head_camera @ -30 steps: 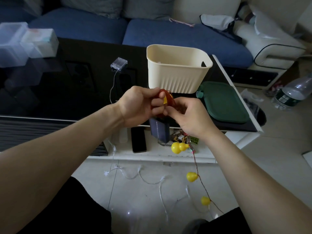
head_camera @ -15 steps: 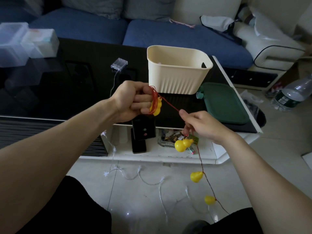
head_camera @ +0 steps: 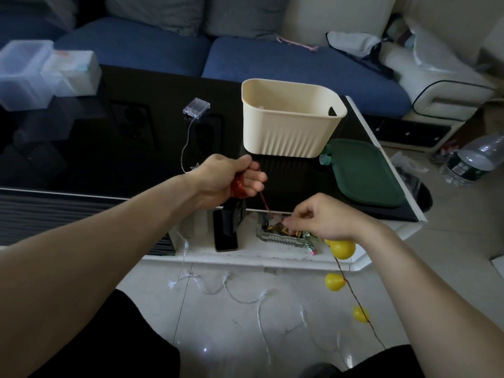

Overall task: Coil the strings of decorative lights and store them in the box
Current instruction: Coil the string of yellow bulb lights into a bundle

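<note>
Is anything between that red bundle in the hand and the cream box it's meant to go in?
Nothing visible. The left hand grips the coiled red wire just in front of the open-topped cream ribbed plastic box; only bare black tabletop lies between.

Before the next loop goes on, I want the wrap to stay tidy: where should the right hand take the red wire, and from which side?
Probably on the bare red wire just below the topmost yellow bulb, pinched from the right. The wire hangs free there, and a thin strand pinches better than a round bulb. The left hand holds the coil.
</note>
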Tool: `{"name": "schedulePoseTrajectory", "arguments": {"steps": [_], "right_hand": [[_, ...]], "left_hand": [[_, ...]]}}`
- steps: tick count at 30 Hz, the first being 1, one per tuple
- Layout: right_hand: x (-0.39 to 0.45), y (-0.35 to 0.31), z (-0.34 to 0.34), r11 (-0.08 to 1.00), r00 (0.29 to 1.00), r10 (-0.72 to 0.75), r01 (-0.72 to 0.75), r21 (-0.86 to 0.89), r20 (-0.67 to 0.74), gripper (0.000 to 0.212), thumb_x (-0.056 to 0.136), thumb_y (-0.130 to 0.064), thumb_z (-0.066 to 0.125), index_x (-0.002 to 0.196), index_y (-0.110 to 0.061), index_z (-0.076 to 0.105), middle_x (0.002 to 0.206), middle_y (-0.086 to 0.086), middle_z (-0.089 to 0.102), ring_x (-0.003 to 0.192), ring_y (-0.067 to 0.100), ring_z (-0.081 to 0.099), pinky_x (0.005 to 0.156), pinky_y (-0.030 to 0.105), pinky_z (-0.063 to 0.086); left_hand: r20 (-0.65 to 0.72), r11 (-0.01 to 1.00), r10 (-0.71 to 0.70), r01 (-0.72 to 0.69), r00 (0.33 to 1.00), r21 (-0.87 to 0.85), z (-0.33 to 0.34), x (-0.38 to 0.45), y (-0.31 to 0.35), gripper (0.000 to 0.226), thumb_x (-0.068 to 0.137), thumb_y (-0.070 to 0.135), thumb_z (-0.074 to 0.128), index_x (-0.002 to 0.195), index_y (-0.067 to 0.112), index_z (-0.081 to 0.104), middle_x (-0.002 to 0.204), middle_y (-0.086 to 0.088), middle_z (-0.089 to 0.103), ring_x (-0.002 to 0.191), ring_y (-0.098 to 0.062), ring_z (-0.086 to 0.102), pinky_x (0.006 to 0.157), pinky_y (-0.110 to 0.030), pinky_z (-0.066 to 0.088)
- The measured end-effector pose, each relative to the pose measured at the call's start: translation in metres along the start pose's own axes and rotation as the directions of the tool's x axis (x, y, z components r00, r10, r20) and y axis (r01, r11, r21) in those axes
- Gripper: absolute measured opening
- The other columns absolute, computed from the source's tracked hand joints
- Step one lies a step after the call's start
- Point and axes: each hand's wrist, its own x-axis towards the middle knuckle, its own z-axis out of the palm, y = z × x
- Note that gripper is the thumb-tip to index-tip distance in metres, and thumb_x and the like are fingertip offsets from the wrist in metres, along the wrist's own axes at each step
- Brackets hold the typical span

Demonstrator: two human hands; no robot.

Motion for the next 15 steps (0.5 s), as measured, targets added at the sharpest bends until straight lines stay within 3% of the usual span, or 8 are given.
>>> {"name": "schedulePoseTrajectory", "arguments": {"steps": [4, 7, 10, 13, 15], "right_hand": [[-0.007, -0.026, 0.008, 0.991, 0.975, -0.106, 0.087, 0.105, 0.196, 0.024, 0.089, -0.043, 0.071, 0.079, -0.023, 0.079, 0.059, -0.004, 0.057, 0.052, 0.007, 0.046, 0.053, 0.023, 0.042], [-0.012, -0.035, 0.005, 0.963, 0.953, -0.203, 0.153, 0.221, 0.227, 0.018, 0.090, -0.036, 0.072, 0.085, -0.020, 0.079, 0.063, -0.003, 0.060, 0.057, 0.010, 0.050, 0.056, 0.024, 0.044], [-0.013, -0.032, 0.000, 0.932, 0.952, -0.248, 0.185, 0.311, 0.178, 0.014, 0.092, -0.021, 0.072, 0.096, -0.010, 0.077, 0.072, 0.005, 0.068, 0.064, 0.017, 0.055, 0.059, 0.026, 0.047], [-0.007, -0.021, -0.002, 0.909, 0.973, -0.230, 0.214, 0.357, 0.002, 0.009, 0.092, -0.012, 0.071, 0.096, -0.008, 0.077, 0.078, 0.008, 0.074, 0.069, 0.012, 0.062, 0.063, 0.023, 0.049], [-0.004, -0.012, -0.004, 0.913, 0.974, -0.209, 0.225, 0.339, -0.084, 0.006, 0.090, -0.011, 0.072, 0.090, -0.015, 0.076, 0.075, 0.000, 0.074, 0.069, 0.004, 0.065, 0.066, 0.019, 0.048]], "left_hand": [[0.092, 0.998, -0.069, 0.069, 0.993, 0.007, 0.008, -0.002, -0.002, 0.037, 0.104, 0.026, 0.042, 0.117, -0.008, 0.052, 0.103, -0.024, 0.072, 0.089, -0.029, 0.074, 0.072, -0.032, 0.061], [0.252, 0.967, -0.219, 0.175, 0.943, 0.184, 0.009, -0.008, -0.006, 0.059, 0.100, 0.040, 0.043, 0.129, -0.011, 0.047, 0.114, -0.024, 0.068, 0.103, -0.033, 0.068, 0.087, -0.039, 0.057], [0.368, 0.907, -0.303, 0.148, 0.879, 0.394, 0.015, -0.013, -0.015, 0.066, 0.099, 0.045, 0.037, 0.125, -0.014, 0.051, 0.109, -0.026, 0.061, 0.095, -0.034, 0.058, 0.091, -0.040, 0.048], [0.456, 0.870, -0.351, 0.105, 0.818, 0.482, 0.020, -0.013, -0.023, 0.065, 0.101, 0.050, 0.031, 0.124, -0.007, 0.053, 0.103, -0.023, 0.066, 0.071, -0.025, 0.060, 0.072, -0.033, 0.047], [0.430, 0.842, -0.365, 0.096, 0.826, 0.531, 0.023, -0.013, -0.024, 0.059, 0.102, 0.050, 0.032, 0.110, -0.003, 0.057, 0.084, -0.016, 0.068, 0.054, -0.018, 0.053, 0.060, -0.028, 0.043]]}}
